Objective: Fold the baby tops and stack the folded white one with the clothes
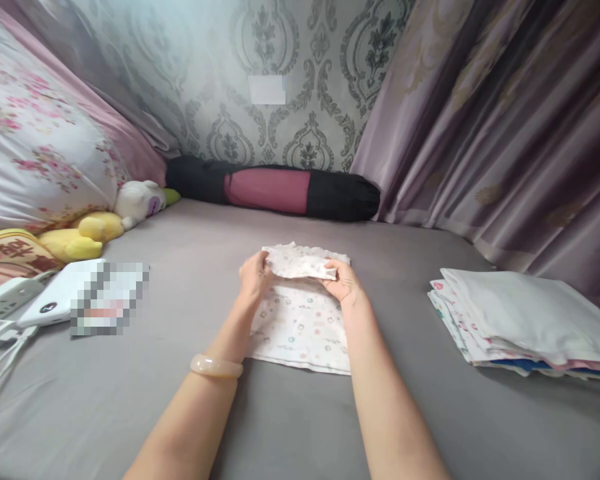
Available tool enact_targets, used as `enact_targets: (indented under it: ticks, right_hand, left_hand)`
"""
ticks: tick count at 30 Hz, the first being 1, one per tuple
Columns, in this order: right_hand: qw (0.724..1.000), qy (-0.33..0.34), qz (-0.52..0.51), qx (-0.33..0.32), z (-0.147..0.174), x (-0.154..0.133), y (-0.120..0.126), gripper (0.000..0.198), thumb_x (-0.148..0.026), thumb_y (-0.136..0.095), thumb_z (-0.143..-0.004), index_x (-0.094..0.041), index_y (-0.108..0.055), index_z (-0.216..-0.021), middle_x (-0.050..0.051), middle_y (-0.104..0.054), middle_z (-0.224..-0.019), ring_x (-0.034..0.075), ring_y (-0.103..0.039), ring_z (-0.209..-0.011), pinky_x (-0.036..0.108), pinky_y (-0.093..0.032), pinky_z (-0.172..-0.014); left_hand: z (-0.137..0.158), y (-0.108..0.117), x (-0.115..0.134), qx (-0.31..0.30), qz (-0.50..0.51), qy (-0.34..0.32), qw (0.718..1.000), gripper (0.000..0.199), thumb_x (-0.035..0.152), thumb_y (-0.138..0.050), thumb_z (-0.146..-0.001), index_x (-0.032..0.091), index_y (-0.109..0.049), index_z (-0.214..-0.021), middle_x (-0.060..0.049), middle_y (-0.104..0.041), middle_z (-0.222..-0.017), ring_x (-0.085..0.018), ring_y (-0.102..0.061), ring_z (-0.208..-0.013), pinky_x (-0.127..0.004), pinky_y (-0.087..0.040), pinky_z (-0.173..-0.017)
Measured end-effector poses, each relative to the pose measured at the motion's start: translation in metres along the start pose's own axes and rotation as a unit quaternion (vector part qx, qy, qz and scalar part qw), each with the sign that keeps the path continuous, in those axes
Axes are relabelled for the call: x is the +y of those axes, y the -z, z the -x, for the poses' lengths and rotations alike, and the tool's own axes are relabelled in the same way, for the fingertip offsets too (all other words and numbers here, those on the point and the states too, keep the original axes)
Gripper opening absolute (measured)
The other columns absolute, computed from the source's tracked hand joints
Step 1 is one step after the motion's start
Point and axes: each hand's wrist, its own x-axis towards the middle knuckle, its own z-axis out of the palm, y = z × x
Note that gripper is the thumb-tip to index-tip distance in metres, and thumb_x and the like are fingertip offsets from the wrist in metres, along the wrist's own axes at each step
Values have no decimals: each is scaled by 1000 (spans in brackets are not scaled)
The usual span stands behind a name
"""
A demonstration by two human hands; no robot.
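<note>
A white cloth garment (300, 327) with small pastel prints lies flat on the grey bedsheet in front of me. Its far end is lifted and doubled over toward me. My left hand (255, 272) grips the left side of that raised end, its fingertips partly hidden by the fabric. On the other side, my right hand (341, 280) pinches the right corner between thumb and fingers. The garment's near hem rests on the sheet between my forearms. A pale bangle (216, 366) circles my left wrist.
At right sits a stack of folded clothes (525, 317). A power strip (10, 297), cables and a white power bank (65, 293) are at left, near plush toys (80, 237). A black and maroon roll-shaped bag (270, 190) lies along the wall; curtains (460, 120) hang at right.
</note>
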Motion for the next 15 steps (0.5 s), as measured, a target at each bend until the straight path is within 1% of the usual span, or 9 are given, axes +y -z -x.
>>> enact_targets:
  ticks: [2,3,6,9,12,15]
  right_hand:
    - [999,-11,27,39,0,2,-1,43,2,-48,-52,-21,-54,-88,-4,-65,-72,20,-68,-77,44,-59,-76]
    - [998,-5,43,54,0,3,-2,48,3,-47,-51,-22,-55,-91,-5,-65,-71,18,-68,-77,43,-59,-76]
    - [992,49,91,78,-1,3,-3,58,3,-46,-51,-22,-55,-102,-5,-65,-77,17,-69,-78,39,-59,-78]
    - [981,102,134,96,-7,4,0,62,1,-47,-54,-20,-54,-112,-2,-67,-85,18,-71,-81,35,-58,-80]
    - [965,147,191,101,-15,6,8,62,0,-47,-57,-17,-54,-117,1,-70,-87,18,-71,-82,34,-57,-82]
    - [946,173,253,110,-20,10,17,59,0,-47,-61,-14,-55,-118,3,-73,-87,17,-72,-83,35,-56,-83]
  left_hand:
    - [0,1,-1,-40,-44,2,998,41,12,-39,-88,18,-65,-119,-11,-69,-122,-25,-61,-116,-34,-44,-98]
    - [1,1,0,-58,-57,-4,997,42,12,-38,-88,18,-65,-119,-10,-68,-124,-24,-60,-118,-33,-44,-98]
    - [2,-2,0,-94,-84,-51,991,41,11,-37,-89,20,-63,-119,-8,-63,-132,-22,-56,-123,-32,-42,-101]
    - [4,-6,0,-117,-121,-85,982,40,15,-35,-93,20,-59,-124,-8,-52,-145,-24,-46,-134,-37,-37,-108]
    - [7,-10,0,-129,-154,-78,976,42,25,-29,-99,19,-51,-134,-10,-41,-154,-27,-32,-144,-44,-31,-113]
    - [9,-11,1,-140,-169,-74,973,46,34,-25,-101,19,-45,-140,-10,-35,-157,-29,-26,-146,-49,-26,-116]
